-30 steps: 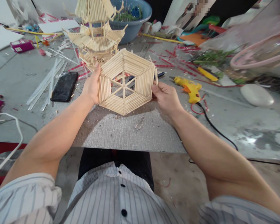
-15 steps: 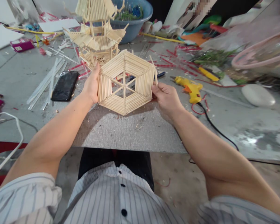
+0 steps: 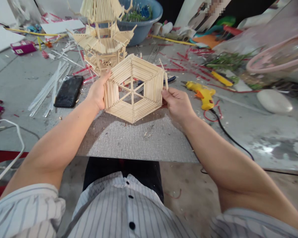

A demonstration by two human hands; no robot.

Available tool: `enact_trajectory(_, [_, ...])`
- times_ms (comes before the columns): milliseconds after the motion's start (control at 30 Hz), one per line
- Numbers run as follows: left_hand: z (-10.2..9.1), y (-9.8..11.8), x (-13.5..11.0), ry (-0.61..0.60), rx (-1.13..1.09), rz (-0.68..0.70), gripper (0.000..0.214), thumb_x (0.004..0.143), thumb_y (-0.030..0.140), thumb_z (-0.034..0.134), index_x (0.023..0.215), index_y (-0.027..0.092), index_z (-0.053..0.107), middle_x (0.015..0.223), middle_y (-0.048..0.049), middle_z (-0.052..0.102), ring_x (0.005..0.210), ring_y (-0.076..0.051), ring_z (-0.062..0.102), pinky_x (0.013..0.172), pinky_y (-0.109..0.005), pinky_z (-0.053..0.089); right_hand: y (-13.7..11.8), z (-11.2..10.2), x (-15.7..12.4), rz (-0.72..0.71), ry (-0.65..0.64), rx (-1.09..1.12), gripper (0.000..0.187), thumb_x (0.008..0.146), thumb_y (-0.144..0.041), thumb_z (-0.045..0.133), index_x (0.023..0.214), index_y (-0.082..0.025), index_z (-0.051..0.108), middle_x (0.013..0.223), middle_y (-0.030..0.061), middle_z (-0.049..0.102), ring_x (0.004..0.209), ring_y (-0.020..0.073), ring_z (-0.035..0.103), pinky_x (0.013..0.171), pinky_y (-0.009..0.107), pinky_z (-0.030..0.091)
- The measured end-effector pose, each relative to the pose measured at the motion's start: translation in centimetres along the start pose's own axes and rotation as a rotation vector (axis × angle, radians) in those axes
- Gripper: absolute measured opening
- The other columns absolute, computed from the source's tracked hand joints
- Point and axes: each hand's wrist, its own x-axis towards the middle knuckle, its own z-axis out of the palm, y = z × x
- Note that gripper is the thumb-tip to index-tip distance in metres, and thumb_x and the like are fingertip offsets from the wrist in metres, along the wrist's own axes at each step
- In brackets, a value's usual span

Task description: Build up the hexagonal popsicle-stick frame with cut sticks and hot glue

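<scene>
Pale hexagonal roof frame of wooden sticks (image 3: 134,88) held tilted at frame centre.
Left hand (image 3: 98,92) clasps its left edge, thumb on top; right hand (image 3: 176,103) pinches its right corner, above the grey textured mat (image 3: 129,138).

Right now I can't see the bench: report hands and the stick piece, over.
Left hand grips hexagonal stick frame, left side. Right hand pinches its right edge. Frame tilted over grey mat; stick pagoda close behind.
</scene>
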Motion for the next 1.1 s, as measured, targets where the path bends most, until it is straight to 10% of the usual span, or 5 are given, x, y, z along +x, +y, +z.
enact_trajectory(533, [1.2,1.0,-1.1,0.071,-0.164,0.016,0.044,0.091,0.053,0.039,0.079,0.017,0.062,0.05,-0.0006,0.054,0.045,-0.012,0.054,0.043,-0.021,0.045,-0.3,-0.1,0.0,0.024,-0.038,0.058,0.043,0.072,-0.065,0.066,0.082,-0.023,0.068,0.066,0.0012,0.064,0.068,0.0194,0.066,0.061,0.037,0.058])
enact_trajectory(1100, [1.6,0.8,-1.5,0.105,-0.243,0.082,0.042,0.088,0.054,0.044,0.074,0.018,0.061,0.054,-0.0032,0.057,0.064,-0.018,0.063,0.063,-0.029,0.055,-0.3,-0.1,0.2,0.11,0.017,0.141,0.038,0.072,-0.061,0.067,0.08,-0.024,0.066,0.07,0.0017,0.065,0.065,0.0195,0.067,0.054,0.034,0.056])
